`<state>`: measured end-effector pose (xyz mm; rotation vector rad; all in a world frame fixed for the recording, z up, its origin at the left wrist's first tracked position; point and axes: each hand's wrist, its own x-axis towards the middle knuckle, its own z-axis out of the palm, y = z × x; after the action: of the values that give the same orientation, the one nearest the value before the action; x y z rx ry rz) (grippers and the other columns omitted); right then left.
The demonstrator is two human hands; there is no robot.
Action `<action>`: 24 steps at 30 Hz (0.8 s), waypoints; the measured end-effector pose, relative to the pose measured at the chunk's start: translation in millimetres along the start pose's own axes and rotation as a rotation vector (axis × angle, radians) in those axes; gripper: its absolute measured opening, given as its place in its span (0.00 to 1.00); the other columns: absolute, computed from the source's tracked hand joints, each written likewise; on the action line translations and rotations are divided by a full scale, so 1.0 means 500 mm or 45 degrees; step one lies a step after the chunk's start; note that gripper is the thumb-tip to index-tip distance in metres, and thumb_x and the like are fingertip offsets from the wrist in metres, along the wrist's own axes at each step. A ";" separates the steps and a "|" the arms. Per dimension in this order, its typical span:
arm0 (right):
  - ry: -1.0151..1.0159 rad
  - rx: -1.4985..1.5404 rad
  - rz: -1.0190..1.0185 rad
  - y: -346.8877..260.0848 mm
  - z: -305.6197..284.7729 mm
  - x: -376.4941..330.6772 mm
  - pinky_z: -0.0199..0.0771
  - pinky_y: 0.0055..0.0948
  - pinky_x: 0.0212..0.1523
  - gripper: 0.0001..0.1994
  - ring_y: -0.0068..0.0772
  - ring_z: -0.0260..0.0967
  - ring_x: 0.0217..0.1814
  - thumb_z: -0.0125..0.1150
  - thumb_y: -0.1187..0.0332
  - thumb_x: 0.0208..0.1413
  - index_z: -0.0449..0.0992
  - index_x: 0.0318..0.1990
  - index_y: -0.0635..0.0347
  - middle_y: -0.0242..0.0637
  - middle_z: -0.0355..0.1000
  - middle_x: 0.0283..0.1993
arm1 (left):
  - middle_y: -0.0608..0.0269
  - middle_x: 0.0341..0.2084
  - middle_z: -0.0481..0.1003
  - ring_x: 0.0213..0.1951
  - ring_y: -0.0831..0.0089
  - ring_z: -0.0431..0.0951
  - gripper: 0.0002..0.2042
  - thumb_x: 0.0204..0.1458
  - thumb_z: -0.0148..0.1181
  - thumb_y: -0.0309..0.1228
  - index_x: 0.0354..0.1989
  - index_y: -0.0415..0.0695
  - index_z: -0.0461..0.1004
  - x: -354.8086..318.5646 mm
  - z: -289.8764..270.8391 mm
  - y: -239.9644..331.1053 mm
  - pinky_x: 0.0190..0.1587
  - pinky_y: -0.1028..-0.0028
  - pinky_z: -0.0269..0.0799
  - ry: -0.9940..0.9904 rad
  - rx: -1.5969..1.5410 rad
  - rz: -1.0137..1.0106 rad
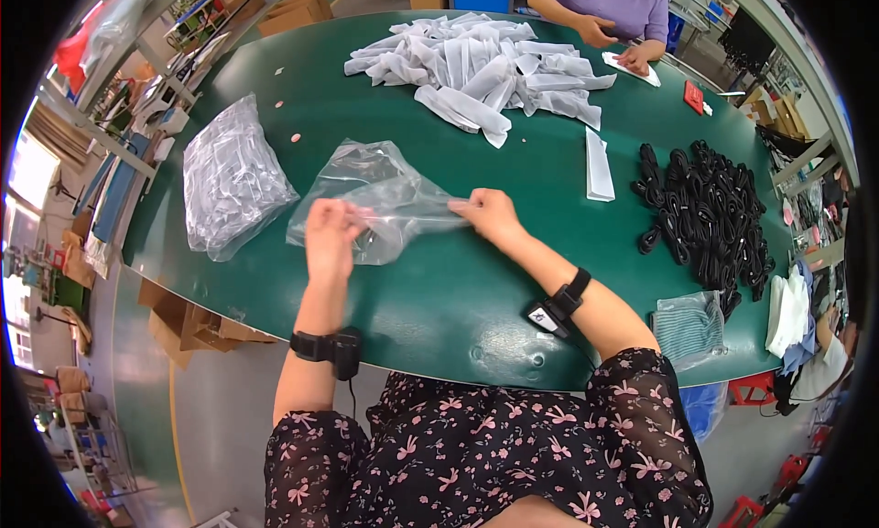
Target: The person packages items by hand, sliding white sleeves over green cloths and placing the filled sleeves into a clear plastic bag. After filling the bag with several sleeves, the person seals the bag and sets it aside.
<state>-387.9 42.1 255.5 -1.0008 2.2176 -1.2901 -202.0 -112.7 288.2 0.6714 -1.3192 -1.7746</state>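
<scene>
A clear plastic bag (389, 175) is stretched flat over the green table, between my two hands. My right hand (490, 213) is closed on the bag's right end, pinching it. At the bag's near left part is my left hand (331, 235), its fingers bent and smeared by motion; whether they grip the plastic I cannot tell. Left of the bag lies a full clear bag (233, 180) packed with pale wrapped pieces. Beyond my hands spreads a big heap of white translucent sleeves (485, 65).
Bundled black cables (705, 207) are piled at the right, beside a narrow white box (599, 165). A striped cloth in a clear bag (689, 326) lies at the near right edge. Across the green table (430, 317), a co-worker's hands (632, 56) touch a white piece near a red box (693, 97).
</scene>
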 end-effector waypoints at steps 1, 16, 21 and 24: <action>0.133 -0.090 -0.121 -0.020 -0.012 -0.014 0.68 0.35 0.26 0.16 0.33 0.68 0.26 0.71 0.61 0.48 0.70 0.27 0.62 0.38 0.70 0.26 | 0.65 0.24 0.70 0.22 0.81 0.71 0.05 0.63 0.49 0.26 0.34 0.40 0.65 0.009 -0.012 0.004 0.23 0.80 0.68 0.177 -0.150 -0.043; -0.630 -0.234 -0.780 -0.074 -0.059 -0.005 0.72 0.38 0.52 0.20 0.50 0.70 0.55 0.62 0.64 0.54 0.74 0.53 0.60 0.47 0.72 0.52 | 0.54 0.27 0.73 0.28 0.62 0.76 0.02 0.58 0.53 0.23 0.37 0.39 0.68 -0.065 -0.029 0.074 0.29 0.69 0.69 -0.202 1.469 0.784; -0.012 -0.307 -0.760 -0.028 -0.248 0.167 0.70 0.40 0.55 0.23 0.50 0.69 0.56 0.66 0.56 0.52 0.75 0.52 0.57 0.45 0.72 0.53 | 0.48 0.46 0.69 0.41 0.50 0.73 0.23 0.48 0.61 0.24 0.55 0.41 0.67 -0.159 -0.052 0.059 0.42 0.62 0.71 -0.558 1.534 0.444; 0.553 -0.765 -0.534 0.128 -0.381 0.344 0.67 0.42 0.59 0.29 0.50 0.65 0.62 0.65 0.47 0.50 0.72 0.57 0.52 0.47 0.67 0.60 | 0.46 0.52 0.66 0.50 0.46 0.69 0.31 0.44 0.65 0.28 0.61 0.40 0.64 -0.195 -0.058 0.030 0.53 0.58 0.65 -0.550 1.496 0.488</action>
<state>-648.4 47.5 300.0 -1.5946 2.9455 -1.0854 -122.6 -47.5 288.9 0.5518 -2.5974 -0.7101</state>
